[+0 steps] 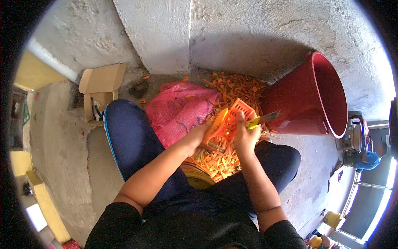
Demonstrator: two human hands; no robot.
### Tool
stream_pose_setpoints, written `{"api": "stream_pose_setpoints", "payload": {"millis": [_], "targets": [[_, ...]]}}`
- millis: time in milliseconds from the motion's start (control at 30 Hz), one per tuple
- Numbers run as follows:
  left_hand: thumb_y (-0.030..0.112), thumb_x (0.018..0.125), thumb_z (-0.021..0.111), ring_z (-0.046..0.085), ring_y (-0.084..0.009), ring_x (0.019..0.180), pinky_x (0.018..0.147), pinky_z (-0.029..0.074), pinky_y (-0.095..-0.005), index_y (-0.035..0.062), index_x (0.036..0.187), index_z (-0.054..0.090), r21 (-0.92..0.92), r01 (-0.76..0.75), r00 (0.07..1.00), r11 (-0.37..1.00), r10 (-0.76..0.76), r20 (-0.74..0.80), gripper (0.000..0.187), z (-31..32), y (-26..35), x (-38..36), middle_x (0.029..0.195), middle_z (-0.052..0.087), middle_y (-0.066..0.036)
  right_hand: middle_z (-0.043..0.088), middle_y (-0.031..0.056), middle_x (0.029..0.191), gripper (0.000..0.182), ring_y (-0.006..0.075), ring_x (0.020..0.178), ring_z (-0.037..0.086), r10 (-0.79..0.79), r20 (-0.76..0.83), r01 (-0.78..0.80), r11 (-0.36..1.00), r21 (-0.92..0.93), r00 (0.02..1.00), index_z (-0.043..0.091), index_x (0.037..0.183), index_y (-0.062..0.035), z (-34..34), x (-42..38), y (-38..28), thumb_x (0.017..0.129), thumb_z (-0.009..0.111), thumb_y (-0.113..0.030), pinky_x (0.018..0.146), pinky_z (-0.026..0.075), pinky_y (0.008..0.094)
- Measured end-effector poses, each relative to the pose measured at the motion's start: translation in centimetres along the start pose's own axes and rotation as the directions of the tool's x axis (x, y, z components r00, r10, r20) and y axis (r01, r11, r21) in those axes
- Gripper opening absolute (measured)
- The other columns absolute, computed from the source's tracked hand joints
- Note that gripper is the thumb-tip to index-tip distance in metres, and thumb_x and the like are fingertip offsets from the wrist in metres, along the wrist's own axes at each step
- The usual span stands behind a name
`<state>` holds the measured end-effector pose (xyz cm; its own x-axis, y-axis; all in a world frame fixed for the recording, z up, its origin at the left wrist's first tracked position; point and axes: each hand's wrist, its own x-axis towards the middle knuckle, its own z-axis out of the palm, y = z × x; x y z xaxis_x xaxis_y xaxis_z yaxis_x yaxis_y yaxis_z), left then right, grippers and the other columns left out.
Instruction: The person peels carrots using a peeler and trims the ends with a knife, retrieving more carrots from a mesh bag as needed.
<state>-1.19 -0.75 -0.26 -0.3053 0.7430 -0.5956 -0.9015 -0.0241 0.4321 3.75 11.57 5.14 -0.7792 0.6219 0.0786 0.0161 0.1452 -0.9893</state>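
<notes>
Gripping a slotted orange plastic peeler (232, 118), both hands.

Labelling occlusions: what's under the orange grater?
Under the orange grater, a heap of carrot peelings covers the floor. The left hand and right hand hide its lower edge; anything beneath the peelings is covered.

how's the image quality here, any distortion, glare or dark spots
Head view: strong fisheye, with black corners and bent edges; the red bucket bows near the right rim. Sunlight hits the carrot peelings and the orange thing in the left hand, washing out its detail. The right hand holds a knife, sharp enough. The doorway at lower right is blown out; the person's dark clothes show little detail.
</notes>
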Motion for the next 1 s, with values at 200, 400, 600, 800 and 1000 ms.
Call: {"api": "stream_pose_setpoints", "payload": {"millis": [200, 400, 600, 800, 1000], "targets": [[0.03, 0.089, 0.032, 0.056, -0.021, 0.09, 0.082, 0.044, -0.0348, 0.0019, 0.108, 0.049, -0.14, 0.004, 0.999, 0.99, 0.001, 0.037, 0.038, -0.2, -0.2, 0.1, 0.102, 0.057, -0.011, 0.056, 0.0046, 0.075, 0.017, 0.0088, 0.064, 0.049, -0.107, 0.045, 0.112, 0.983, -0.144, 0.993, 0.052, 0.092, -0.0005, 0.7, -0.2, 0.6, 0.084, 0.051, -0.015, 0.059, 0.04, 0.023], [0.025, 0.087, 0.032, 0.057, -0.02, 0.09, 0.082, 0.045, -0.034, 0.001, 0.107, 0.049, -0.027, -0.113, 0.993, 0.993, 0.113, 0.014, 0.035, 0.7, 0.1, -0.5, 0.102, 0.057, -0.011, 0.06, 0.0138, 0.071, 0.018, 0.0189, 0.063, 0.059, -0.131, 0.011, 0.127, 0.931, -0.341, 0.991, 0.055, 0.091, -0.0005, 0.7, 0.2, 0.4, 0.081, 0.054, -0.015, 0.057, 0.045, 0.0308], [0.025, 0.086, 0.03, 0.057, -0.0175, 0.083, 0.076, 0.046, -0.0311, 0.0013, 0.101, 0.052, 0.115, -0.143, 0.989, 0.983, 0.139, 0.04, 0.036, -0.6, -0.2, 0.5, 0.094, 0.059, -0.01, 0.059, 0.0115, 0.07, 0.017, 0.018, 0.064, 0.056, -0.093, 0.0, 0.087, 0.935, -0.344, 0.996, 0.055, 0.088, -0.0003, 1.2, 0.8, 0.7, 0.082, 0.054, -0.016, 0.058, 0.043, 0.0292], [0.027, 0.088, 0.025, 0.058, -0.0153, 0.077, 0.073, 0.046, -0.0284, 0.0005, 0.098, 0.054, 0.314, -0.246, 0.96, 0.917, 0.275, -0.049, 0.041, -0.7, -0.6, 0.6, 0.089, 0.059, -0.009, 0.055, 0.0067, 0.068, 0.02, 0.0117, 0.062, 0.048, -0.141, -0.017, 0.125, 0.919, -0.374, 0.99, 0.054, 0.085, -0.0002, 1.2, 1.6, 1.5, 0.084, 0.051, -0.02, 0.058, 0.04, 0.0266], [0.028, 0.089, 0.026, 0.056, -0.0152, 0.082, 0.076, 0.044, -0.0293, -0.0004, 0.099, 0.053, 0.271, -0.271, 0.957, 0.923, 0.29, -0.029, 0.041, -0.3, -0.5, -0.1, 0.091, 0.059, -0.009, 0.053, 0.0056, 0.066, 0.021, 0.0118, 0.061, 0.047, -0.167, -0.15, 0.092, 0.907, -0.41, 0.974, 0.053, 0.085, 0.0004, 0.9, 2.4, 1.1, 0.084, 0.052, -0.02, 0.057, 0.039, 0.0266]]}}
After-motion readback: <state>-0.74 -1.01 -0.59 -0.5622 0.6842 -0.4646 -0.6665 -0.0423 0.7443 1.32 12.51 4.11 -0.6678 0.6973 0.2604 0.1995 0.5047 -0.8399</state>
